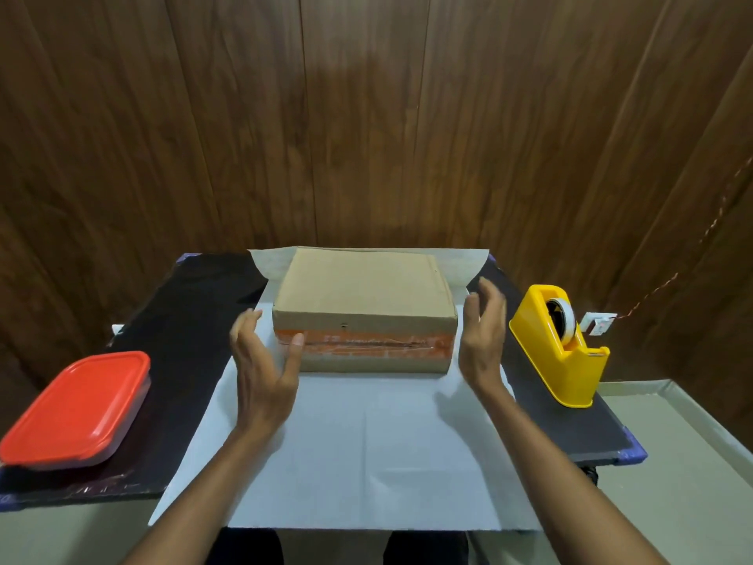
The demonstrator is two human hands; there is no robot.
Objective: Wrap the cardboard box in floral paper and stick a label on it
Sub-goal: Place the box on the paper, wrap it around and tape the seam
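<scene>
On the black tabletop we see the box sitting flat on a sheet of paper, toward the far end of it. We see only the paper's plain white side; it runs from behind the box down to the near edge and hangs a little over it. A band of orange tape crosses the box's near face.

Our left hand hovers at the box's left near corner, fingers spread and relaxed, thumb tip in front of the taped face; whether it touches the box we cannot tell. That grip is wide and holds nothing. Our right hand hangs just off the box's right side, fingers straight and pointing up, apart from the cardboard, its grip wide as well and holding nothing.

Over at the left edge rests a tub with a red lid. On the right stands a yellow tape dispenser with its roll loaded, well apart from the box.
</scene>
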